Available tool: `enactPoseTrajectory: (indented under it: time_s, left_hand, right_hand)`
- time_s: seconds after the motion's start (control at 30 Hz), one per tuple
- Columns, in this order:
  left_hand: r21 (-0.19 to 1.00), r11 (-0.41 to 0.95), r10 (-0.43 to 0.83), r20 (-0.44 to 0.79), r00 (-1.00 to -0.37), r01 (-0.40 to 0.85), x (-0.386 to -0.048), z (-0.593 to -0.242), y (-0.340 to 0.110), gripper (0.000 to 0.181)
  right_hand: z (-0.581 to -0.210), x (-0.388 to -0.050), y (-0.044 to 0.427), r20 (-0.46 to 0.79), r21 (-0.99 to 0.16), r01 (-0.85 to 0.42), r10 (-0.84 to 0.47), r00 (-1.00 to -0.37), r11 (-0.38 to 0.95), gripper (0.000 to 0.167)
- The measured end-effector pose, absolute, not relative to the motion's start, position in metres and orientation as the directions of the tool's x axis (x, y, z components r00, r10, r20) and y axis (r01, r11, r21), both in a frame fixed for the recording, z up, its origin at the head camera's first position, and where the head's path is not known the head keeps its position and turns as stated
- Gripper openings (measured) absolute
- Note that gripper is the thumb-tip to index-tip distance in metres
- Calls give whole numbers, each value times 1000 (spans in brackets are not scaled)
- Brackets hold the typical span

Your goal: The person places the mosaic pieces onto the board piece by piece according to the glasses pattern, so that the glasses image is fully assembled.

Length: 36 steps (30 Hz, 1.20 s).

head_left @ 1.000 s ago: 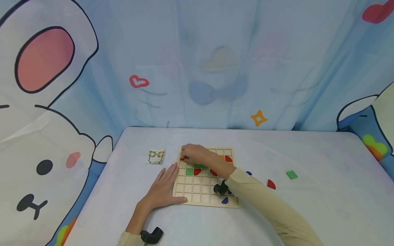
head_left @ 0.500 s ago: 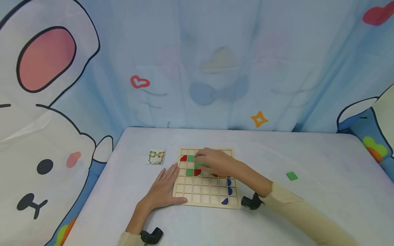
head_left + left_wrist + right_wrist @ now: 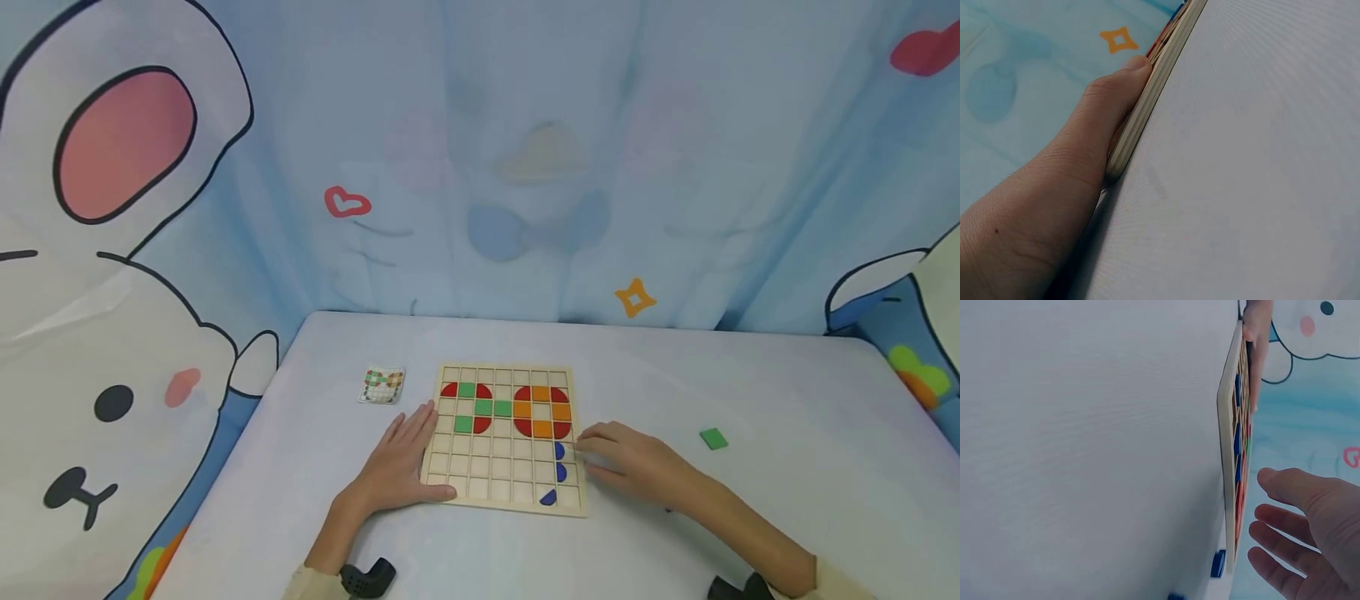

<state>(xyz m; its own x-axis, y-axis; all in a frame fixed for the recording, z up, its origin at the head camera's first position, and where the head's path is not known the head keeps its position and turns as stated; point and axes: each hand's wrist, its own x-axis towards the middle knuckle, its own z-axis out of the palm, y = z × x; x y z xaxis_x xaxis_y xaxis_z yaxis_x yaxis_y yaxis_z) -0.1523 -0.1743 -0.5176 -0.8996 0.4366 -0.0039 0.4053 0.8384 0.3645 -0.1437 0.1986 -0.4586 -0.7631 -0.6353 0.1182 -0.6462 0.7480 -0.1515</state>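
Observation:
A wooden grid board lies on the table, with red, green and orange pieces in its upper cells. Blue pieces sit near its lower right. My left hand rests along the board's left edge with straight fingers, its thumb lying over the near rim in the left wrist view. Beside the right edge is my right hand, its fingers loosely spread and nothing seen between them. In the right wrist view a blue piece lies on the table next to the board; another is cut off below.
A small patterned card lies left of the board, showing a coloured grid design. A green square piece is on the white table to the right. Behind hangs a printed blue curtain.
My right hand has moved from the board's upper left across to its right side, uncovering the red, green and orange pieces. My left hand has stayed put.

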Motion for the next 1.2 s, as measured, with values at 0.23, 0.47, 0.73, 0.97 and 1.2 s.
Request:
enactPoseTrajectory:
  time_s: [0.23,0.47,0.73,0.97,1.2]
  left_hand:
    - [368,838,436,-9,-900,402,-150,-517,-172,119]
    - [354,842,438,-10,-899,407,-151,-516,-171,119]
    - [353,843,439,-15,-899,406,-150,-516,-171,119]
    - [362,839,440,-10,-898,407,-150,-519,-171,120]
    - [355,840,438,0,-899,409,-151,-519,-172,119]
  right_hand:
    - [-458,-119,231,144,-143,-552,-535,-833,821,35]
    - [-446,-115,269,78,-164,-415,-407,-910,895,41]
    - [-457,-133,322,53,-208,-323,-320,-946,923,45]
    - [-477,-145,344,-4,-229,-295,-304,-953,928,25]
    - [-484,-148,351,131,-223,-382,-360,-924,897,21]
